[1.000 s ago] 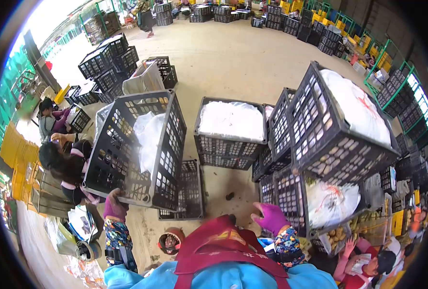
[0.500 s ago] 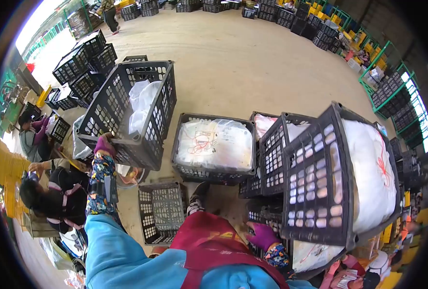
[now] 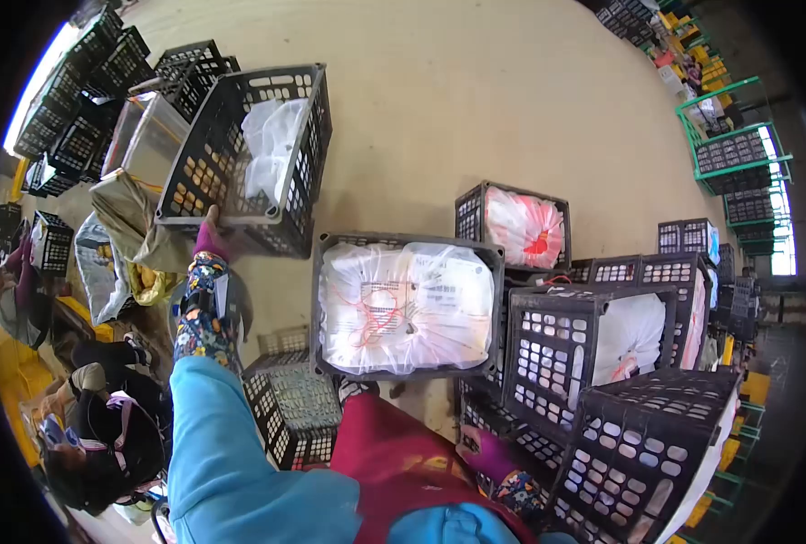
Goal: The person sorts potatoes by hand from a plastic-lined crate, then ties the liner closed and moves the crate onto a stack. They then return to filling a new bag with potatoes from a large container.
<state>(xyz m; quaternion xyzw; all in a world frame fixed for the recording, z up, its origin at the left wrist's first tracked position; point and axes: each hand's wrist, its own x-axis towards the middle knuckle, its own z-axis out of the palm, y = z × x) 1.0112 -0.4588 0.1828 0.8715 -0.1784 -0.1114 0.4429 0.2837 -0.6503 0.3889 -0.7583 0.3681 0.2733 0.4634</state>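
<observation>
My left hand (image 3: 210,236), in a purple fingerless glove, is closed on the near rim of a black plastic crate (image 3: 296,227). Inside that crate lies a crumpled white bag (image 3: 271,136), and much of the crate's floor is bare. My right hand (image 3: 486,455), also gloved, hangs low beside the stacked black crates (image 3: 548,358) with its fingers loosely apart and nothing visible in them. Between my hands stands a full black crate (image 3: 403,238), lined with a tied white plastic bag (image 3: 448,308) with red string. An open crate (image 3: 299,399) rests on the floor near my feet.
A crate with a red-tied bag (image 3: 525,227) sits ahead to the right. Tall crate stacks (image 3: 77,136) and cloth sacks (image 3: 135,213) line the left. Seated people (image 3: 117,417) work close by at lower left. A green metal rack (image 3: 734,150) stands far right.
The view has tipped down and shifted. My left hand still grips the crate's rim; the crate sits slightly higher in view. My right hand's fingers are less spread than before.
</observation>
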